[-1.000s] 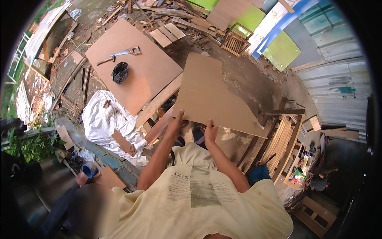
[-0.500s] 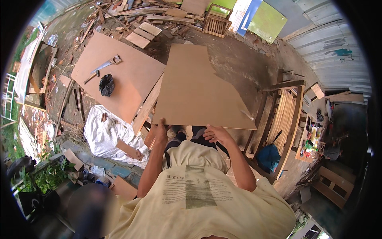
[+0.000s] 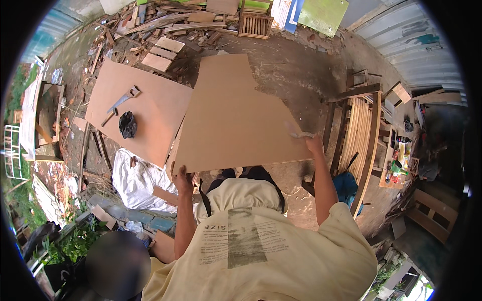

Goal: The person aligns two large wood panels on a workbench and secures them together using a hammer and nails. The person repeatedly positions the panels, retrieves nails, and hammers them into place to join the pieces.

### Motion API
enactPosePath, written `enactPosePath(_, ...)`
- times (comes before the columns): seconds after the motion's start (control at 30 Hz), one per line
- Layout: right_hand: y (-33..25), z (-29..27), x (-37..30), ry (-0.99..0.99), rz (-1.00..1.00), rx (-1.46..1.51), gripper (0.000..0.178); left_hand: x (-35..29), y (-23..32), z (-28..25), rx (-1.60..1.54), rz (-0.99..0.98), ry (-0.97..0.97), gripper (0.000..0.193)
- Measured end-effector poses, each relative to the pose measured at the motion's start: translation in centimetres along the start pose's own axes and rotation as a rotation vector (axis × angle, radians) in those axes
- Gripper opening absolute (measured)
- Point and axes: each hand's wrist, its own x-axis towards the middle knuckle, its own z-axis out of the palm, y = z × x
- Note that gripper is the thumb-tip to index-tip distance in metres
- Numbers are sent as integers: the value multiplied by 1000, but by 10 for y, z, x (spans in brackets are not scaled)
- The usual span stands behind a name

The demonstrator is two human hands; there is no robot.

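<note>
A large thin brown board (image 3: 231, 110), with a jagged, broken-looking right side, is held in front of me. My left hand (image 3: 183, 179) grips its near left corner, fingers closed over the edge. At the right end, my right hand (image 3: 315, 146) is closed on the board's edge; some of its fingers are hidden. To the left another brown sheet (image 3: 150, 83) lies flat. On that sheet rest a handsaw (image 3: 125, 97), a hammer (image 3: 109, 116) and a crumpled black plastic bag (image 3: 127, 125).
A slatted wooden bench frame (image 3: 355, 135) stands at the right, with a blue bag (image 3: 345, 186) at its near end. White sheeting (image 3: 135, 180) is spread at the left. Scrap wood (image 3: 181, 22) is piled at the back, near a slatted crate (image 3: 253, 26). Corrugated metal (image 3: 422, 45) walls the right.
My right hand has gone from loose fingers by the near edge to gripping the board's right end. My left hand has moved left and nearer; the board has turned slightly.
</note>
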Motion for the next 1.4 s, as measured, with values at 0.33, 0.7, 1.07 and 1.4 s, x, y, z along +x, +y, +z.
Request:
enactPosePath(0.33, -18, 11, 27, -326, -54, 176, 65, -11, 1, 11, 17, 53, 87, 44)
enactPosePath(0.7, -44, -46, 74, 10, -211, 45, 65, -57, -5, 83, 66, 124, 155, 48)
enactPosePath(1.07, -57, -48, 8, 122, -193, 250, 55, -9, -79, 36, 150, 360, 598, 49)
enactPosePath(1.4, -24, 43, -97, 203, -171, 462, 50, 51, -66, -39, 251, -49, 267, 68)
